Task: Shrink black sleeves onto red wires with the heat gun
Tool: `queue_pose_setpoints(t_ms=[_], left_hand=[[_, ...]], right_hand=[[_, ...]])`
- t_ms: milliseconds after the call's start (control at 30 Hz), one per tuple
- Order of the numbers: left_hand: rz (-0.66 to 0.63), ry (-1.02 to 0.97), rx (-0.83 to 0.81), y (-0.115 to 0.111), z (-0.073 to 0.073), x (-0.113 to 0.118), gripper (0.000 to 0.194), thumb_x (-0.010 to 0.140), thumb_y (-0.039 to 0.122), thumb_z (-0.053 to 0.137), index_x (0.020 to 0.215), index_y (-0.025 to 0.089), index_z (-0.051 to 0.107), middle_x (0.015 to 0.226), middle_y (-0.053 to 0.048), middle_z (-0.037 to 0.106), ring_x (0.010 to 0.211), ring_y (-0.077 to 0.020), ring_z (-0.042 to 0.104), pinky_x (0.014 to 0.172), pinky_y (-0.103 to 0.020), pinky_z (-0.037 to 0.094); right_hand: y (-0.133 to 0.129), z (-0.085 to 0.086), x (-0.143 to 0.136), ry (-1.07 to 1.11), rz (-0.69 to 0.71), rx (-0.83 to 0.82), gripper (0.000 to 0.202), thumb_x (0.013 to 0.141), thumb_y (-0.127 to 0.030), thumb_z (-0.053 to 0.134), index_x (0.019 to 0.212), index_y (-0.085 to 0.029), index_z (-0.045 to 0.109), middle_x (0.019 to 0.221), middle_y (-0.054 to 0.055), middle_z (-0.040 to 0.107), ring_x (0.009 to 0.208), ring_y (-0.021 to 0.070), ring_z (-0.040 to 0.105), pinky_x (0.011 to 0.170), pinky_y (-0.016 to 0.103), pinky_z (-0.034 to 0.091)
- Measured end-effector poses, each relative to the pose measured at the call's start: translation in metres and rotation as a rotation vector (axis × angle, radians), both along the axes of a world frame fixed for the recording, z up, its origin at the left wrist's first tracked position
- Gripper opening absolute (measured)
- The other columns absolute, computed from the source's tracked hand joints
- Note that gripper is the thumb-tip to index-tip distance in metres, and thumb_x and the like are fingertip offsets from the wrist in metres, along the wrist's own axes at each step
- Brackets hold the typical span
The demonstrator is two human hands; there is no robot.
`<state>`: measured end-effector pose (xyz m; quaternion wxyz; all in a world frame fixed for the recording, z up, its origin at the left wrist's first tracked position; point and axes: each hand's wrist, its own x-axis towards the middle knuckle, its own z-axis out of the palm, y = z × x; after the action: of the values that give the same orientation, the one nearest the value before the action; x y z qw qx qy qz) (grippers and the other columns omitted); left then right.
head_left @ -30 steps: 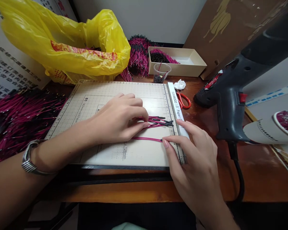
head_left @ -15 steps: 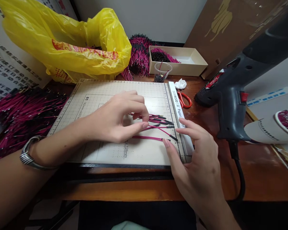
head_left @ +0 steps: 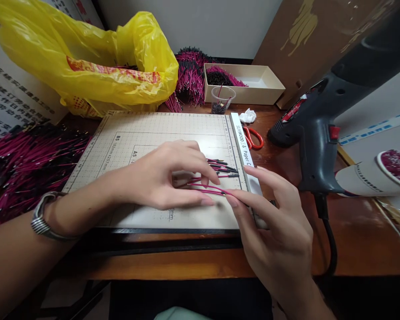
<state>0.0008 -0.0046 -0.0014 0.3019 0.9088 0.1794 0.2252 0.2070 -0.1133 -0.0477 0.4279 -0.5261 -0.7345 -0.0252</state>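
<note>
My right hand (head_left: 280, 233) pinches pink wires (head_left: 222, 192) near one end, seemingly to steady them on the ruled board (head_left: 186, 129), while my left hand (head_left: 168, 173) arches over them, thumb and fingers apart.

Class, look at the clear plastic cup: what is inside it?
Small dark pieces sit at the bottom of the clear plastic cup, and a thin pink stick or wire pokes up. The pieces lie heaped, so any underneath stay hidden.
</note>
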Motion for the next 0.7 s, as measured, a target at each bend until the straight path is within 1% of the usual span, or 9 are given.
queue_pose_setpoints(t_ms=[133, 233, 300, 433, 467, 600, 700], left_hand=[[-0.036, -0.016, -0.017, -0.0033, -0.0006, 0.0051, 0.010, 0.095, 0.023, 0.069, 0.097, 0.024, 0.078, 0.077, 0.001, 0.075, 0.075, -0.0139, 0.063, 0.076, -0.026, 0.049], [0.000, -0.017, -0.002, -0.0021, -0.0023, 0.0057, 0.010, 0.095, 0.021, 0.068, 0.093, 0.023, 0.078, 0.076, 0.001, 0.076, 0.073, -0.0128, 0.064, 0.073, -0.024, 0.048], [0.008, -0.013, 0.003, -0.0001, -0.0031, 0.0047, 0.012, 0.096, 0.021, 0.067, 0.091, 0.023, 0.078, 0.079, 0.001, 0.078, 0.073, -0.0132, 0.064, 0.074, -0.025, 0.048], [-0.082, -0.006, -0.016, 0.0023, -0.0027, 0.0018, 0.017, 0.096, 0.015, 0.063, 0.094, 0.023, 0.078, 0.085, -0.001, 0.080, 0.073, -0.0135, 0.066, 0.080, -0.029, 0.048], [-0.087, 0.007, -0.022, 0.0020, -0.0023, 0.0012, 0.018, 0.096, 0.014, 0.062, 0.094, 0.023, 0.078, 0.085, -0.001, 0.080, 0.073, -0.0135, 0.065, 0.080, -0.029, 0.048], [-0.035, 0.052, -0.050, -0.0005, 0.0000, 0.0010, 0.019, 0.095, 0.014, 0.060, 0.090, 0.022, 0.077, 0.079, 0.000, 0.077, 0.076, -0.0148, 0.061, 0.076, -0.027, 0.047], [-0.041, 0.050, -0.059, -0.0012, 0.0019, 0.0019, 0.019, 0.095, 0.015, 0.060, 0.089, 0.023, 0.077, 0.081, 0.001, 0.078, 0.074, -0.0146, 0.061, 0.077, -0.029, 0.047]], right_hand=[[0.0000, 0.0010, 0.0015, 0.050, 0.025, -0.011, 0.022, 0.086, -0.009, 0.071, 0.104, -0.022, 0.074, 0.127, 0.009, 0.066, 0.122, 0.0196, 0.061, 0.106, 0.040, 0.053], [-0.0001, 0.0019, 0.0022, 0.052, 0.021, -0.013, 0.024, 0.086, -0.009, 0.072, 0.105, -0.022, 0.075, 0.126, 0.009, 0.067, 0.122, 0.0193, 0.061, 0.106, 0.041, 0.053], [-0.0002, 0.0023, 0.0022, 0.040, 0.024, -0.010, 0.023, 0.085, -0.008, 0.072, 0.104, -0.022, 0.075, 0.126, 0.009, 0.067, 0.122, 0.0195, 0.061, 0.107, 0.041, 0.053], [-0.0007, 0.0023, 0.0021, 0.021, 0.027, 0.001, 0.022, 0.085, -0.008, 0.072, 0.103, -0.020, 0.075, 0.126, 0.009, 0.067, 0.122, 0.0191, 0.060, 0.106, 0.039, 0.053], [-0.0010, 0.0021, 0.0022, 0.014, 0.025, -0.003, 0.022, 0.086, -0.008, 0.072, 0.103, -0.021, 0.075, 0.126, 0.009, 0.067, 0.122, 0.0192, 0.060, 0.106, 0.039, 0.053], [-0.0017, 0.0013, 0.0027, -0.017, 0.020, -0.019, 0.021, 0.086, -0.010, 0.072, 0.103, -0.022, 0.075, 0.127, 0.008, 0.066, 0.123, 0.0206, 0.060, 0.107, 0.041, 0.053], [-0.0018, 0.0009, 0.0026, -0.003, 0.027, -0.016, 0.021, 0.086, -0.009, 0.071, 0.103, -0.022, 0.075, 0.128, 0.008, 0.066, 0.124, 0.0209, 0.059, 0.107, 0.042, 0.052]])
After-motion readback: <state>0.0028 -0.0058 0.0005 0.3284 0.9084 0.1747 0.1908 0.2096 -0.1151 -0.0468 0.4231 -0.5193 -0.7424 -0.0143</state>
